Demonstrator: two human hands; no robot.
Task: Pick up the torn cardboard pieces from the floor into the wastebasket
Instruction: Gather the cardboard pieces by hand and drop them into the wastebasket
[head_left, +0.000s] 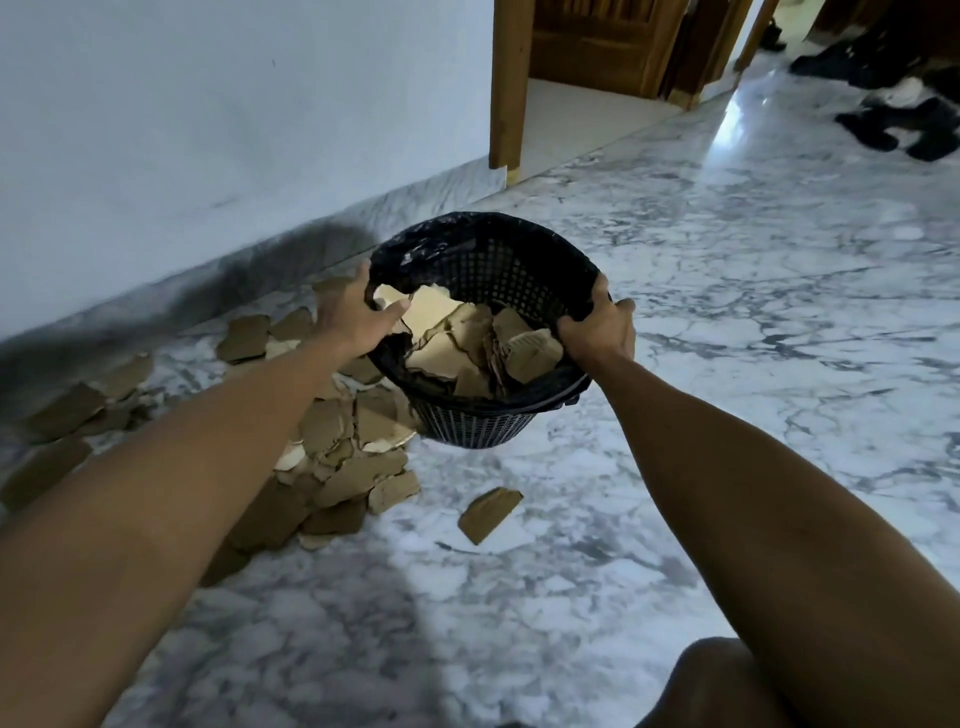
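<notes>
Left hand (349, 312) and right hand (597, 332) grip opposite rims of the tilted black perforated plastic wastebasket (488, 260). Torn brown cardboard pieces (353, 467) lie on the floor below the left grip.

There are no words, numbers, labels or signs to read anywhere here, not on any thing in view.

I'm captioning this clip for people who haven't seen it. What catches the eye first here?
A black wastebasket, part-filled with torn cardboard, sits mid-frame, tilted toward the camera. The left hand and the right hand grip its rim on opposite sides. A heap of cardboard pieces lies on the marble floor to its left.
</notes>
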